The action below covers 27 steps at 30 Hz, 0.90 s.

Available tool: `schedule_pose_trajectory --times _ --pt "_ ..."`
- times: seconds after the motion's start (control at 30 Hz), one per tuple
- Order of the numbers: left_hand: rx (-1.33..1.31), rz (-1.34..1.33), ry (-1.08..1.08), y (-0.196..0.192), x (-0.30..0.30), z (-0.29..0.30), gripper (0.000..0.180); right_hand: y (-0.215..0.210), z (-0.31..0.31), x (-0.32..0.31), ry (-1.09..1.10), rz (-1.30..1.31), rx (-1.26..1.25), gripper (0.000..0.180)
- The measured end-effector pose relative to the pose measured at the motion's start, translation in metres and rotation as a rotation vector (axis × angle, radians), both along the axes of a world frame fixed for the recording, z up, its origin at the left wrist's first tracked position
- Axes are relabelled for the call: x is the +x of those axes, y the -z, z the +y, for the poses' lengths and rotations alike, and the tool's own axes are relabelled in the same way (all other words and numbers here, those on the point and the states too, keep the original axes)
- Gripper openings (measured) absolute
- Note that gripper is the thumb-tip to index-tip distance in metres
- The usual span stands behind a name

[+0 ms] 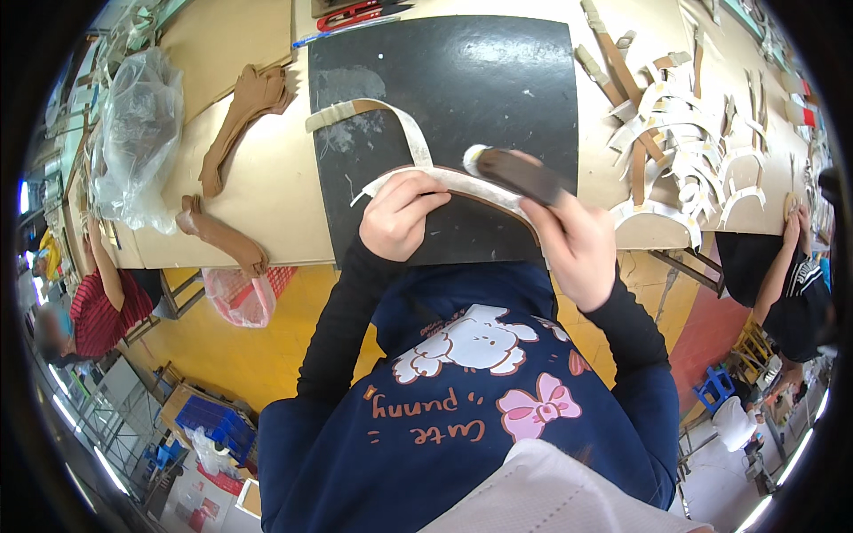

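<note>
My left hand [400, 215] presses down on a long curved strip of white-and-brown material [453, 182] that lies on a black mat [462, 80]. My right hand [573, 240] grips a brush with a dark brown handle [520, 175]; its white bristle tip [474, 157] touches the strip just right of my left hand. A second pale strip [391, 120] curves across the mat above my left hand.
Several cut white and tan strips [675, 133] are piled on the table to the right. Brown shaped pieces [244, 111] and a clear plastic bag [133, 133] lie on the left. Red-handled scissors [355, 12] sit at the far edge. Other people sit at both sides.
</note>
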<state>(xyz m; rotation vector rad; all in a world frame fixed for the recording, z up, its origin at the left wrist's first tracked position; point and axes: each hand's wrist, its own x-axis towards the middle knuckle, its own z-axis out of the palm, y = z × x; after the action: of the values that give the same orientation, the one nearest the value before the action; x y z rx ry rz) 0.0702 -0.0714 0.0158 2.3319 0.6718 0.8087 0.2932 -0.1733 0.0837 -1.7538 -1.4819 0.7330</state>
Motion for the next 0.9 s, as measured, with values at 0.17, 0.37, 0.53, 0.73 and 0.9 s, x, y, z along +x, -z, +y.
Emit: schedule_pose_trajectory --times 0.17,0.37,0.53,0.73,0.9 --pt "-0.045 -0.022 -0.014 0.001 -0.001 0.003 0.024 -0.004 0.005 -0.001 -0.185 -0.314 -0.295 0.043" --pt "-0.062 0.002 -0.031 -0.002 0.000 0.001 0.022 -0.003 -0.005 0.004 -0.044 -0.069 0.059 0.043" --pt "-0.095 -0.013 -0.052 -0.007 0.007 0.004 0.024 -0.001 -0.013 0.006 -0.155 -0.414 -0.260 0.042" --pt "-0.073 0.022 0.134 -0.013 0.033 -0.004 0.034 0.017 -0.024 0.048 0.347 -0.318 -0.044 0.036" --pt "0.001 0.154 0.234 -0.007 0.058 -0.003 0.042 0.032 -0.030 0.077 0.544 -0.416 -0.148 0.037"
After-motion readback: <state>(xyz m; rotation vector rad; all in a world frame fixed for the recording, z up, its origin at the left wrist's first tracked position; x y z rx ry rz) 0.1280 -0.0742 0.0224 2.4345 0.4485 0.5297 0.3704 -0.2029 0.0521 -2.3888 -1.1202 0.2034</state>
